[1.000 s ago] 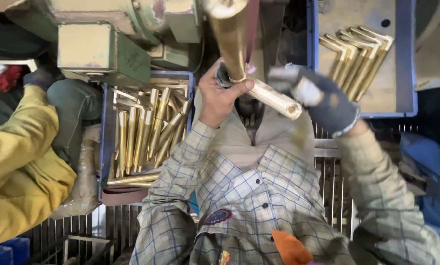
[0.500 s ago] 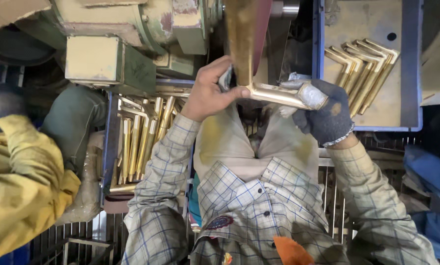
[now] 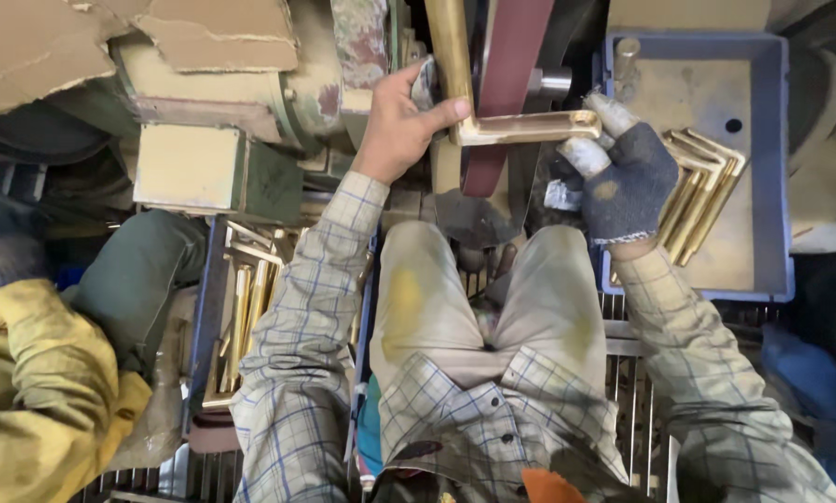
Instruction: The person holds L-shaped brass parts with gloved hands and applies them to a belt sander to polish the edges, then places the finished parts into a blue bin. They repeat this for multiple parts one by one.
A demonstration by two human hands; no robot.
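- Whereas half a second ago the brass handle (image 3: 520, 126) sat tilted between the hands, it now lies level, its long bar crossing the dark red sanding belt (image 3: 502, 93) and its short leg pointing up along the belt's left side.
- Left hand (image 3: 401, 126), bare, has moved up; its grip pinches the corner of the handle, thumb stretched along the bar.
- Right hand (image 3: 623, 172), in a dark glove with pale worn fingertips, has its grip pressed onto the bar's far end.
- Blue tray (image 3: 772, 168) at the right holds a small stack of finished L-shaped brass handles (image 3: 702, 191) against its right side; most of its dusty floor is bare.
- Second blue tray (image 3: 204, 307) at the left, partly hidden by the checked sleeve, holds a loose heap of brass handles (image 3: 246, 307).
- Another person's yellow sleeve (image 3: 41, 401) shows at the lower left.
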